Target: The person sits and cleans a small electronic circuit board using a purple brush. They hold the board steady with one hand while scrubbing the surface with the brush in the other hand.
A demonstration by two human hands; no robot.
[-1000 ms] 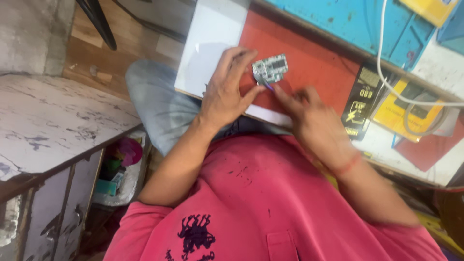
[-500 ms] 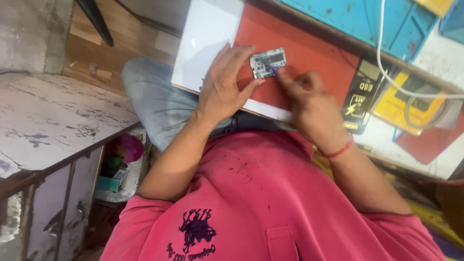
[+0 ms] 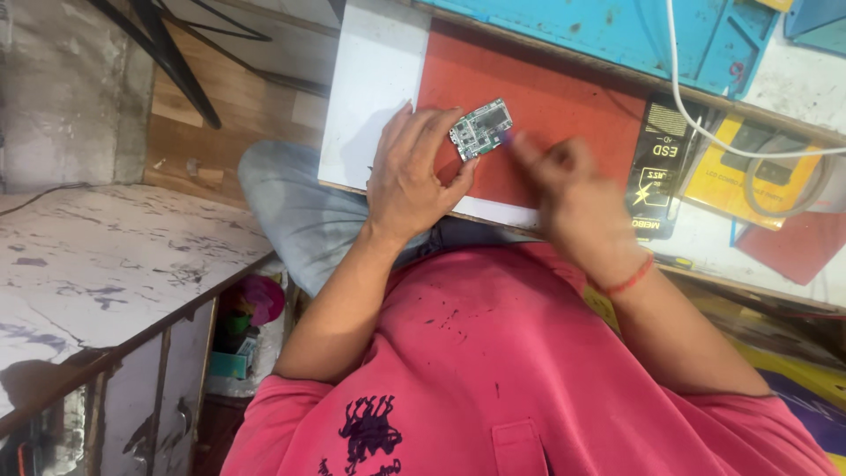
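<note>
There — left hand (image 3: 414, 176) on circuit board (image 3: 481, 129) — right hand (image 3: 573, 198) beside.

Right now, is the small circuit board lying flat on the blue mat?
No, the circuit board is held in the left hand above the red mat.

Single view only, worn on the head. Looks steeply down over the chest in a red shirt (image 3: 493, 379) onto the near edge of the counter (image 3: 370, 97). Frame rolled: counter edge runs diagonally from upper left to lower right. Close range; both forearms fill mid-frame. Wooden floor (image 3: 238, 115) at upper left, white marbled side surface (image 3: 97, 264) at left. No second view to overlap.
</note>
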